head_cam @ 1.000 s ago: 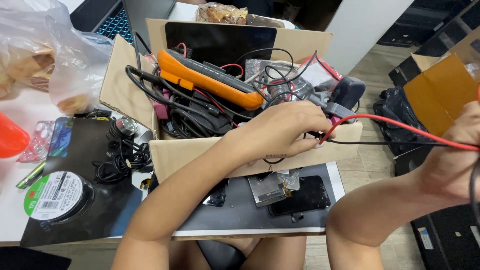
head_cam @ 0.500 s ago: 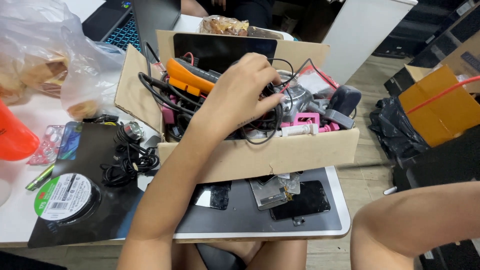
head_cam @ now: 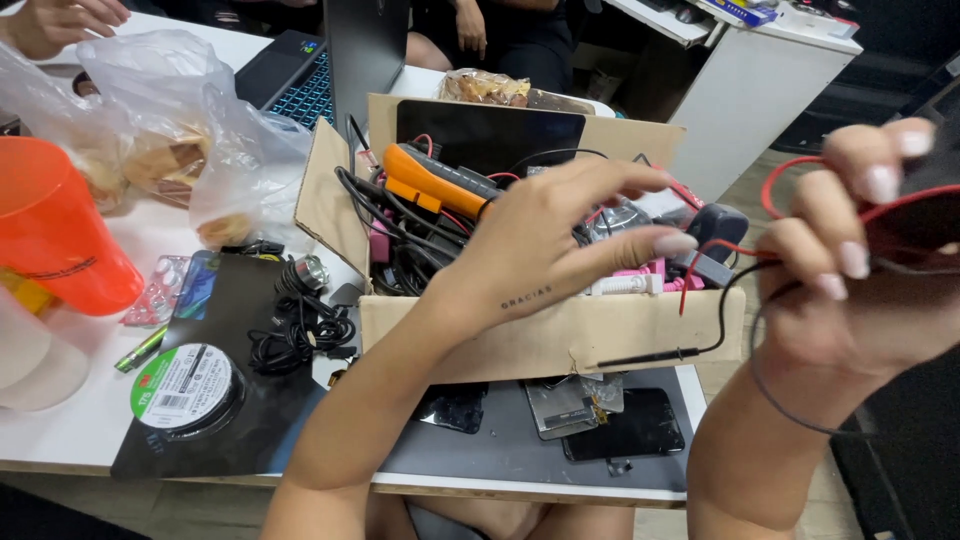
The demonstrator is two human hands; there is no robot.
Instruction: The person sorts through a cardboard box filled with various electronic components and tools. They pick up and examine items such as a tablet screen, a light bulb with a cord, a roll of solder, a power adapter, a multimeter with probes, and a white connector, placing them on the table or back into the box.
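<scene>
The left hand (head_cam: 560, 235) hovers over the cardboard box (head_cam: 560, 335), fingers spread loose, grasping nothing. The right hand (head_cam: 850, 260), off the box's right end, has its fingers curled around 2 leads: 1 red lead (head_cam: 790, 170) and 1 black lead (head_cam: 722, 310) that droops to the box front. In the box lies 1 orange meter (head_cam: 435, 180). On the table stand 1 orange cup (head_cam: 50, 230) and 1 tape roll (head_cam: 185, 385).

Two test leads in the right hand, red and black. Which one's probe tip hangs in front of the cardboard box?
The black lead: its probe lies across the cardboard box front, while the red lead loops up through the right hand.
</scene>
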